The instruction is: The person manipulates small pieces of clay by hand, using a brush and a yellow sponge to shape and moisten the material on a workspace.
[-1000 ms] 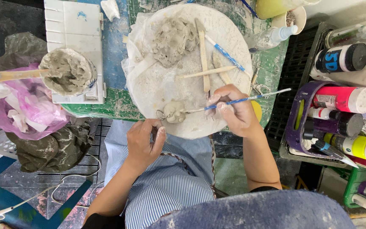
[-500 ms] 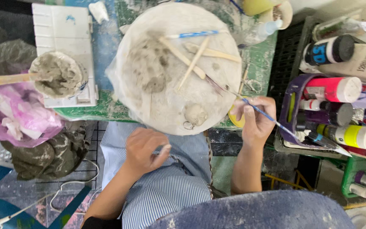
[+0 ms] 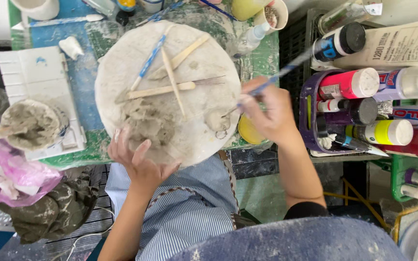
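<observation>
A round white board [image 3: 204, 53] smeared with clay lies on the table in front of me. My left hand [image 3: 139, 164] grips its near rim, fingers next to a flattened grey clay lump [image 3: 146, 123]. My right hand [image 3: 267, 108] holds a thin blue-handled tool [image 3: 286, 72] like a pen. The tool's tip touches a small clay piece [image 3: 216, 121] at the board's right edge. Wooden sticks [image 3: 163, 90] and a blue striped tool [image 3: 148, 60] lie crossed on the middle of the board.
At the left stand a clay-filled bowl [image 3: 32, 123] with a wooden stick, a white palette tray [image 3: 35, 77] and a pink bag [image 3: 13, 176]. A purple basket [image 3: 308, 121] of paint bottles [image 3: 351, 84] crowds the right. A yellow lid [image 3: 248, 133] and cups [image 3: 267, 14] lie nearby.
The board has turned, bringing the clay lump to the near side. My left hand rose from my lap to the board's rim. My right hand moved the tool back onto the small clay piece.
</observation>
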